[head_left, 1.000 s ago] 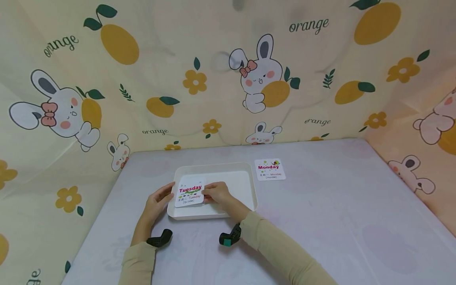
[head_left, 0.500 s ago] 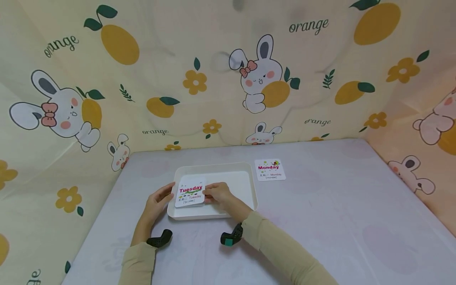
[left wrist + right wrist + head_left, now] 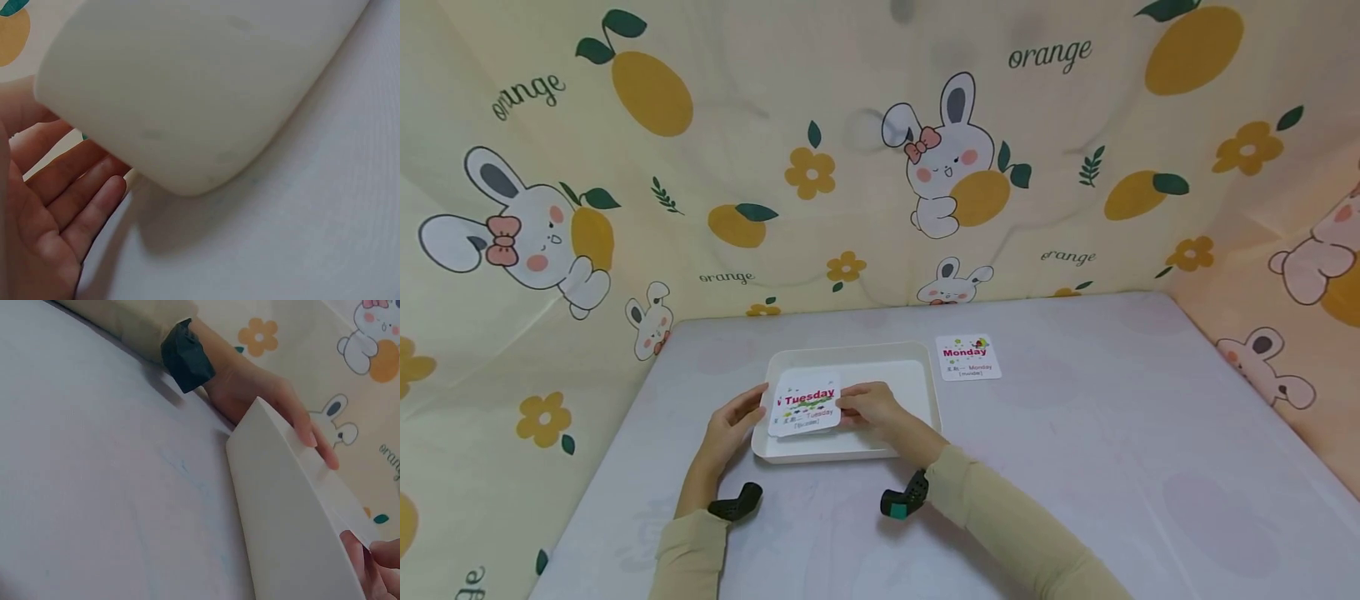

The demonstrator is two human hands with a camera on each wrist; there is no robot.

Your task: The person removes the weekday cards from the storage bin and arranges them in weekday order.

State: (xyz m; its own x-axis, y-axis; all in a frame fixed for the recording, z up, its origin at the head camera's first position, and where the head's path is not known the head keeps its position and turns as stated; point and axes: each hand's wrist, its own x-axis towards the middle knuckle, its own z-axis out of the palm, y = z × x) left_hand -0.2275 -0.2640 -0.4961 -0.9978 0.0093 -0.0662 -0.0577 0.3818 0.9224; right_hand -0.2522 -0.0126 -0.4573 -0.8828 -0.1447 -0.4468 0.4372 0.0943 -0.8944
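I am inspecting 2 hands. The left hand [image 3: 730, 425] is resting relaxed, fingers loosely extended, against the nearest side of the tray [image 3: 827, 457], presumably steadying it. The right hand [image 3: 874, 408] is pinching the Tuesday card [image 3: 811, 406] by its closest edge, likely the easiest to reach. This card is lying between both hands, within the tray, overlapping another card [image 3: 774, 418] showing toward the left hand. Beyond the right hand, 1 Monday card [image 3: 968, 358] is lying on the surface [image 3: 1075, 433], beside the tray.
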